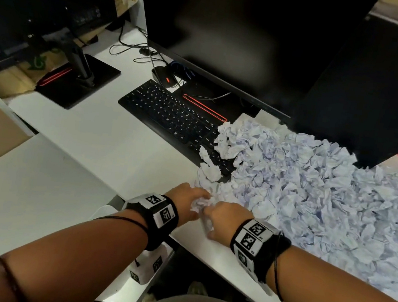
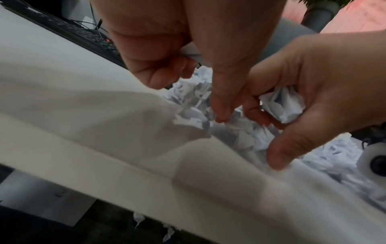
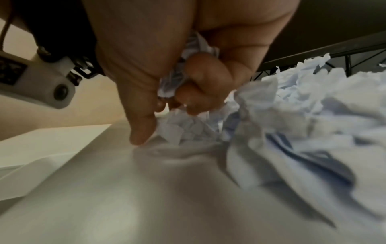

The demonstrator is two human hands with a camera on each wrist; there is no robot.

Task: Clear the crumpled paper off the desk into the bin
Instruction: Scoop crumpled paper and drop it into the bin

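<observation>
A big heap of crumpled pale paper (image 1: 313,190) covers the right half of the white desk (image 1: 118,146). Both hands meet at the heap's near left corner, by the desk's front edge. My left hand (image 1: 186,200) has its fingers curled, and a scrap of paper (image 2: 191,53) is pinched in them. My right hand (image 1: 219,220) is beside it and grips a crumpled paper ball (image 3: 183,69), which also shows as a paper ball (image 2: 282,105) in the left wrist view. Its thumb touches the desk. No bin is plainly in view.
A black keyboard (image 1: 169,114) lies behind the hands, its right end under paper. Behind it stand a large dark monitor (image 1: 243,43) and a mouse (image 1: 163,77); a second monitor's base (image 1: 81,78) stands at left. A white rounded rim (image 3: 41,162) shows below the desk edge.
</observation>
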